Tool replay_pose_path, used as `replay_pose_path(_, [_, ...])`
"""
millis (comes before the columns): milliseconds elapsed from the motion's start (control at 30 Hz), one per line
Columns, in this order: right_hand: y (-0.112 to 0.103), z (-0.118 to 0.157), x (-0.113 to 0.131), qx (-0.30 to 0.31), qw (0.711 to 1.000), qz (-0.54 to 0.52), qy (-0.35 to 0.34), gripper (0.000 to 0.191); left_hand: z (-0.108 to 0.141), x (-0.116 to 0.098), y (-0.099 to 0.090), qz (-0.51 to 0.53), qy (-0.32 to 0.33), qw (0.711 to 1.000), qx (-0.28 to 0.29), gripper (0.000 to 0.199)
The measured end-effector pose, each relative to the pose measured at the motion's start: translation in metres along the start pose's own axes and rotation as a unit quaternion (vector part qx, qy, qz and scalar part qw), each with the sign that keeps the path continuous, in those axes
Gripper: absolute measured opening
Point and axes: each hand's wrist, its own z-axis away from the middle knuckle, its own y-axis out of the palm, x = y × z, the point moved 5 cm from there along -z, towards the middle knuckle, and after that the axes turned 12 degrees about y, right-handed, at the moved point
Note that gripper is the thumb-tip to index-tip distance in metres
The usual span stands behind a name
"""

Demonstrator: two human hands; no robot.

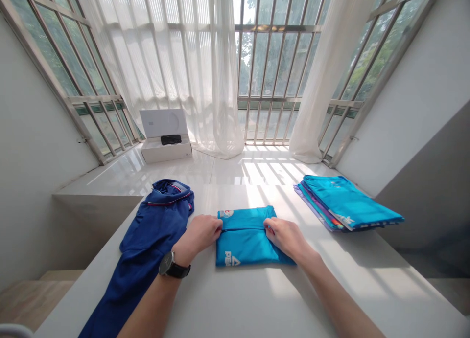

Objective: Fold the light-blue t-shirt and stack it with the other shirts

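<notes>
"What's closest to you?"

"The worktop (235, 304), and on it a bright blue shirt (244, 245), folded into a flat packet right in front of me."

"Where are the hands?"

"Both are on that shirt. The left hand (200, 234), with a watch (174, 265) on a black strap at its wrist, grips the upper fold at one end. The right hand (284, 237) grips the same fold at the other end."

"What's on either side?"

"On the left, a rumpled navy top (154, 230) with a red-striped collar. On the right, well apart, a stack of folded shirts (348, 203), blue on top and purple beneath."

"Farther off?"

"Down on the shiny floor (227, 171), an open white box (165, 153) holds a black object (171, 139). Behind it, sheer white curtains (161, 69) hang across barred windows (264, 64)."
</notes>
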Motion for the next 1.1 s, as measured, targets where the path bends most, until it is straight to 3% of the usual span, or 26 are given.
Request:
replay_pose_path(233, [-0.004,0.002,-0.001,-0.024,0.999,0.014,-0.02,0.022,-0.003,-0.003,0.004,-0.014,-0.025,1.0,0.009,0.015])
replay_pose_path(567, [-0.001,0.002,-0.002,0.012,1.0,-0.015,0.022,0.016,0.002,-0.007,-0.014,-0.043,-0.014,0.999,0.003,0.021])
replay_pose_path(767, [-0.002,0.002,-0.003,0.023,0.999,-0.026,0.035,0.015,0.001,-0.01,-0.002,-0.02,-0.003,0.999,0.049,0.02])
replay_pose_path(1100, [-0.01,0.005,-0.003,0.017,0.999,-0.014,0.025,0.016,0.001,-0.004,-0.001,0.016,-0.024,0.999,0.029,0.016])
